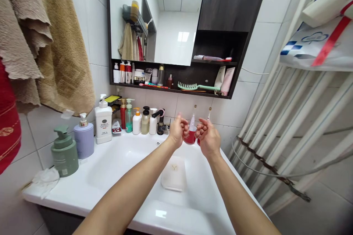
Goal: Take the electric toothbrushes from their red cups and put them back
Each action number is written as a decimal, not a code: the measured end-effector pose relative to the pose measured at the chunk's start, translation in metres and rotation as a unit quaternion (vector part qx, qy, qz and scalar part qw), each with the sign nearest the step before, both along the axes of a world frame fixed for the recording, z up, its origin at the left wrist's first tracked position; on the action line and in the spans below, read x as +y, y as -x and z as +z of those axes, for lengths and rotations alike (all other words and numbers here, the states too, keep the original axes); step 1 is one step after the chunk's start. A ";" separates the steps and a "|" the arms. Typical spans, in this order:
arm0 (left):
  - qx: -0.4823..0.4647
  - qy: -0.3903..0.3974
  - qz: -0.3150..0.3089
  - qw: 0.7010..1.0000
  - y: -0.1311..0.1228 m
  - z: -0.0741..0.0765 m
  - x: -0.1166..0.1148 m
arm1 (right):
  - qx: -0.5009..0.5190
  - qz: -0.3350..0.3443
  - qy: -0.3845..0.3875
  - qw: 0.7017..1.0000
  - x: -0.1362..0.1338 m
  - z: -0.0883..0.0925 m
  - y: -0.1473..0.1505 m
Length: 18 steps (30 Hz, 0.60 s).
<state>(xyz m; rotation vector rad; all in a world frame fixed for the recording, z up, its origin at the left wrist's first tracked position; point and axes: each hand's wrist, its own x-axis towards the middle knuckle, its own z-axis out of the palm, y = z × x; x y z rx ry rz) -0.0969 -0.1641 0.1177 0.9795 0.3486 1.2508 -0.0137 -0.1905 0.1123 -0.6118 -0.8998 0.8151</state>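
Both my arms reach out over a white washbasin (pixel 116 165). My left hand (pixel 178 131) has its fingers curled into a loose fist with the thumb up, right in front of a red cup (pixel 191 137) holding a toothbrush (pixel 192 121). My right hand (pixel 207 136) is also curled shut beside it, close to a second toothbrush (pixel 209 112). I cannot tell whether either hand grips the cup. A white soap dish (pixel 174 174) lies in the basin below the hands.
Pump bottles (pixel 103 119) and small bottles (pixel 136 121) line the back of the counter, with a black tap (pixel 160 119). A green dispenser (pixel 64 152) and lilac one (pixel 84 137) stand left. Towels (pixel 57 44) hang left, a mirror cabinet (pixel 176 33) above, a rail (pixel 289 117) right.
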 end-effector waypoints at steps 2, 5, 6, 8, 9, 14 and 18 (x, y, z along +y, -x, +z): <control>0.018 0.003 -0.030 0.999 0.004 0.007 0.000 | 0.002 0.002 0.012 1.000 0.000 0.007 0.003; 0.063 -0.008 -0.077 0.995 0.004 0.018 -0.001 | -0.020 0.030 0.032 0.999 -0.001 0.015 0.009; 0.083 -0.012 -0.082 0.993 0.003 0.020 0.000 | -0.030 0.033 0.043 0.998 0.000 0.015 0.011; 0.139 -0.010 -0.059 0.988 -0.001 0.018 0.002 | -0.055 0.018 0.062 0.996 0.004 0.009 0.013; 0.171 -0.005 -0.040 0.984 -0.003 0.012 0.004 | -0.075 0.004 0.073 0.995 0.007 0.002 0.012; 0.286 0.031 0.000 0.958 -0.003 -0.054 0.014 | -0.270 -0.095 0.172 0.943 0.036 -0.054 -0.019; 0.369 0.056 0.008 0.928 0.007 -0.125 0.017 | -0.403 -0.304 0.225 0.834 0.070 -0.081 -0.070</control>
